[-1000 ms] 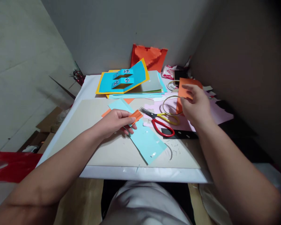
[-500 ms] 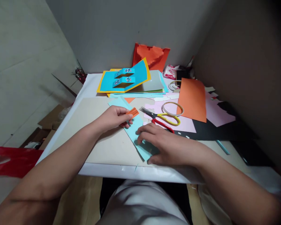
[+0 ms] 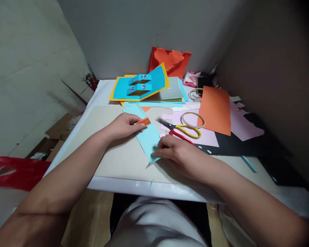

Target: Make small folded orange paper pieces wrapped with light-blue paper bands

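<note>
Far left of the hands, a red plastic bag (image 3: 15, 173) sits beside the white-covered worktop (image 3: 167, 192), with a beige card board (image 3: 118, 164) under both forearms. Left hand (image 3: 123, 126) is in a narrow pinch, holding a small orange paper strip (image 3: 143, 121) just above a long pale-blue paper strip (image 3: 146, 139). Beyond the hands lies a blue pop-up card on yellow backing (image 3: 141, 84). Right hand (image 3: 179, 152) is spread flat, pressing the pale-blue strip's lower end, not gripping. Just beyond it are red-and-yellow-handled scissors (image 3: 187, 132), tips toward the left hand, then a beige tape roll (image 3: 193, 120), orange card sheet (image 3: 215, 109) and black sheet (image 3: 247, 145). Risks: a loose pinch could drop the small strip; easing right-hand pressure could let the pale-blue strip shift; a careless reach could catch the scissor tips.
</note>
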`<control>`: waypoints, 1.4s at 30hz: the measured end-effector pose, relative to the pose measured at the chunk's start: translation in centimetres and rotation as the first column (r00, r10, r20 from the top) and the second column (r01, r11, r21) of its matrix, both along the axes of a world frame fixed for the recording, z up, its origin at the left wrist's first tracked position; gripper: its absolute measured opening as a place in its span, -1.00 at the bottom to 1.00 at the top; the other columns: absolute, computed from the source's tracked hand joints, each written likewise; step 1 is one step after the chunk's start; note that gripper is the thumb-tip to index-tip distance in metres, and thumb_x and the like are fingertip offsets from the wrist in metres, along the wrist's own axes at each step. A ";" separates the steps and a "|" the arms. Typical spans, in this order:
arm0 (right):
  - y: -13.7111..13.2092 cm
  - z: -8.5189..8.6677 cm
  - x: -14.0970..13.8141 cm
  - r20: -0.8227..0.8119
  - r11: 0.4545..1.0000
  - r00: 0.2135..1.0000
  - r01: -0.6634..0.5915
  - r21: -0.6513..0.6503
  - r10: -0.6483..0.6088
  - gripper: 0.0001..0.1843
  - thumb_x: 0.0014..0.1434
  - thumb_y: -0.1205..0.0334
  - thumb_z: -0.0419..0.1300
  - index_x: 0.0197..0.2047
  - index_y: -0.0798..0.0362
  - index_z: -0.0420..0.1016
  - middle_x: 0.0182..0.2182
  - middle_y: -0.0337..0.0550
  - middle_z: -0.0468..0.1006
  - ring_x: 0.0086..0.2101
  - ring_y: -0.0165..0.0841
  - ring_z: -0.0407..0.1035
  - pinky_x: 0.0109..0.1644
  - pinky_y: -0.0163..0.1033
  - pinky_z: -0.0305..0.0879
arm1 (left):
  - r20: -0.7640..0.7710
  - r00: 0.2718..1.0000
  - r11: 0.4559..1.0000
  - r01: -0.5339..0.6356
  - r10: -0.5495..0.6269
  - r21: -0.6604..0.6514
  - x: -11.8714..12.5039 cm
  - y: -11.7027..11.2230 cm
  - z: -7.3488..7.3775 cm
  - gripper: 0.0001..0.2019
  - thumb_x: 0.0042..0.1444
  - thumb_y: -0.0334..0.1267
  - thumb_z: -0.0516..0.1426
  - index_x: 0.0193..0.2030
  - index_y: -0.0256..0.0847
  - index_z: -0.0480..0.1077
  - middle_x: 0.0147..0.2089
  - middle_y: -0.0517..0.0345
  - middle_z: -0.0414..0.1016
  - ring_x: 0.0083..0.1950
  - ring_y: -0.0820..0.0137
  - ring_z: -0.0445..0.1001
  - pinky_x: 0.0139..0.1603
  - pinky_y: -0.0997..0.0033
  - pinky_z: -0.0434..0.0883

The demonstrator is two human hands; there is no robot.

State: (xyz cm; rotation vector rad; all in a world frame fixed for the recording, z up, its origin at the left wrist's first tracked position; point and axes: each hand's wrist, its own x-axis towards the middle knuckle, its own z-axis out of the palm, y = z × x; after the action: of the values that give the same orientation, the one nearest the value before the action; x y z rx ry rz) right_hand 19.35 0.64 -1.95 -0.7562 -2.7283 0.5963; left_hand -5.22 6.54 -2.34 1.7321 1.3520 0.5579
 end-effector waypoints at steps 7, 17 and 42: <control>-0.4 -0.4 -1.1 0.087 0.992 0.996 -0.035 0.123 0.025 -0.83 0.16 0.53 0.10 -0.31 0.11 0.45 -0.38 -0.12 0.45 -0.35 -0.32 0.23 -0.25 -0.23 0.08 | -0.035 0.999 0.999 0.040 -0.039 0.036 -0.7 0.3 0.6 -0.64 0.06 0.06 0.24 -0.27 -0.23 0.57 -0.47 0.21 0.44 -0.48 0.49 0.26 -0.47 0.44 0.13; 0.3 -1.0 -0.6 0.000 0.999 0.999 0.048 0.014 -0.048 -0.78 0.24 0.42 0.16 -0.42 0.09 0.54 -0.32 -0.06 0.54 -0.28 -0.30 0.35 -0.24 -0.24 0.17 | -0.052 0.998 0.996 0.030 -0.026 0.084 -1.4 0.8 0.2 -0.67 -0.04 -0.14 0.30 -0.11 -0.20 0.60 -0.24 0.13 0.59 -0.28 0.33 0.49 -0.30 0.40 0.35; 0.6 -1.9 -1.7 -0.060 0.970 0.974 0.209 -0.125 -0.218 -0.94 0.24 0.39 0.15 -0.28 0.10 0.43 -0.23 -0.05 0.43 -0.23 -0.29 0.35 -0.14 -0.20 0.29 | -0.408 0.908 0.849 0.291 -0.099 0.442 0.6 -2.3 1.5 -0.45 0.01 -0.04 0.26 0.16 -0.16 0.48 0.46 -0.03 0.12 0.53 0.01 -0.11 0.44 0.00 0.10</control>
State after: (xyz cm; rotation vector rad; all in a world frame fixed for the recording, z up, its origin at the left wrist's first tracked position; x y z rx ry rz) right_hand 17.62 1.22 -3.83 -1.0202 -2.5191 0.7244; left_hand -4.63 4.26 -0.81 2.4742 1.3281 0.5017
